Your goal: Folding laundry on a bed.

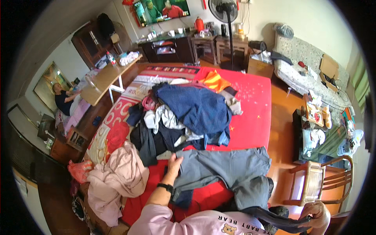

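Grey trousers (219, 164) lie spread over the near part of the bed, one leg running down toward me. My left hand (174, 166), with a black watch on the wrist, is closed on their left edge. Out at the lower right, my right hand (316, 216) grips the end of a strip of dark cloth (274, 220). Whether that strip belongs to the trousers I cannot tell. Beyond them rises a heap of clothes, topped by a dark blue patterned garment (197, 105). A pale pink cloth (119, 176) lies bunched to the left.
The red bed cover (256, 105) shows around the clothes. A wooden chair (311, 180) and a glass-topped table (331, 147) stand at the right. A standing fan (230, 35) is at the far side. Another person (64, 98) sits at the left, behind a long table (103, 82).
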`<state>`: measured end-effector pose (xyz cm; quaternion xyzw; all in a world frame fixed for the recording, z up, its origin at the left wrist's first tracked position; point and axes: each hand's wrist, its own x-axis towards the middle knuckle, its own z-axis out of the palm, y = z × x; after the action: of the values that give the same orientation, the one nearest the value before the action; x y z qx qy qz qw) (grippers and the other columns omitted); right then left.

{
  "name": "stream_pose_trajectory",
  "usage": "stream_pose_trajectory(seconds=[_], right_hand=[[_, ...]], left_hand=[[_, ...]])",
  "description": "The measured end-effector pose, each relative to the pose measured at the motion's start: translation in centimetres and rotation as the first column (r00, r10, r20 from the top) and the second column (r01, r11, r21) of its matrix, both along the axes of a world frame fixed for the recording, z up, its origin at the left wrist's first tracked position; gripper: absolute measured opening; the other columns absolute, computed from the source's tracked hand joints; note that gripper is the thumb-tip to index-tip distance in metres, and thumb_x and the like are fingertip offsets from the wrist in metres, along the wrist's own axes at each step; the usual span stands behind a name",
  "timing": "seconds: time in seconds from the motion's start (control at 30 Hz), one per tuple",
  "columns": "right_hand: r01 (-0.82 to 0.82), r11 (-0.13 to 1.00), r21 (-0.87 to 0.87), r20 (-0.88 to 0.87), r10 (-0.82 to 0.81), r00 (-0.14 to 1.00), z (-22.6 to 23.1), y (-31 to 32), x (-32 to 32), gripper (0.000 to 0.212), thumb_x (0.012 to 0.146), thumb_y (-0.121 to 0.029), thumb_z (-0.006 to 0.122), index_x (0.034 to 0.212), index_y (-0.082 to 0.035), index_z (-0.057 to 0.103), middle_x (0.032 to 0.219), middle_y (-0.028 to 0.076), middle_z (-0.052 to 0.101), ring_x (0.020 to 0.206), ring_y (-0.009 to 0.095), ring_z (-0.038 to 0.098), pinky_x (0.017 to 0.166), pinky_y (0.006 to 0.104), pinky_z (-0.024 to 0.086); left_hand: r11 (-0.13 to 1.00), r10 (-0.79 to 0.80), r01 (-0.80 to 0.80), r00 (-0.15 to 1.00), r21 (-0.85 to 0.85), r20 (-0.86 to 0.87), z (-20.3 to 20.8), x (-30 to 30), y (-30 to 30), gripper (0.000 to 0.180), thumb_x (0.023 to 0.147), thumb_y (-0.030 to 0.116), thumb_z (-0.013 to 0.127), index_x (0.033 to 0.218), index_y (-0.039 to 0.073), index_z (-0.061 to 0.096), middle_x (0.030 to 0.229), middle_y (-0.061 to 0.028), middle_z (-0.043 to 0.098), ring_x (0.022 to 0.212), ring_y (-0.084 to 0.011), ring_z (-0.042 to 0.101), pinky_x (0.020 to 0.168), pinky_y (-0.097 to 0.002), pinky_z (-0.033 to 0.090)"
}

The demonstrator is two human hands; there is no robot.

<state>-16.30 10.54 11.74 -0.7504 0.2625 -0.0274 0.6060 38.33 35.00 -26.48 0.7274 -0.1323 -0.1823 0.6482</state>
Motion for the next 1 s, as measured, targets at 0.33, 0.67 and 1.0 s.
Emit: stream_pose_trajectory(seconds=[0.33,0.67,1.0], right_hand=[[-0.032,0.994,-0.108,0.024,0.035,0.999,-3.1,-2.0,-2.1,0.031,0.043,-0.013,0.085,0.066,-0.001,0.068,0.064,0.009,0.062,0.055,0.018,0.060,0.050,0.0273,0.041],[0.207,0.973,0.102,0.023,-0.210,0.977,1.8,1.5,2.5,0.016,0.068,0.006,0.060,0.083,0.003,0.057,0.078,0.009,0.053,0.062,0.015,0.051,0.053,0.0230,0.038],[0.020,1.000,-0.019,-0.014,-0.021,1.000,-0.6,-1.7,0.9,0.022,0.061,-0.010,0.076,0.077,0.000,0.064,0.070,0.009,0.058,0.061,0.019,0.058,0.053,0.0269,0.041]], left_hand=[[0.802,-0.091,-0.387,0.674,0.455,0.733,2.2,2.9,1.0,0.026,0.078,0.017,0.065,0.093,-0.002,0.059,0.086,-0.0207,0.065,0.079,-0.0351,0.063,0.072,-0.0393,0.048],[0.909,-0.033,-0.026,0.991,0.417,0.132,-0.9,5.3,2.0,0.023,0.071,0.019,0.072,0.084,0.000,0.066,0.076,-0.0148,0.067,0.068,-0.0228,0.064,0.066,-0.0347,0.048],[0.791,0.077,-0.317,0.900,0.523,0.428,-1.1,7.1,3.1,0.035,0.065,0.017,0.078,0.093,0.001,0.064,0.094,-0.0152,0.067,0.086,-0.0287,0.064,0.077,-0.0372,0.050]])
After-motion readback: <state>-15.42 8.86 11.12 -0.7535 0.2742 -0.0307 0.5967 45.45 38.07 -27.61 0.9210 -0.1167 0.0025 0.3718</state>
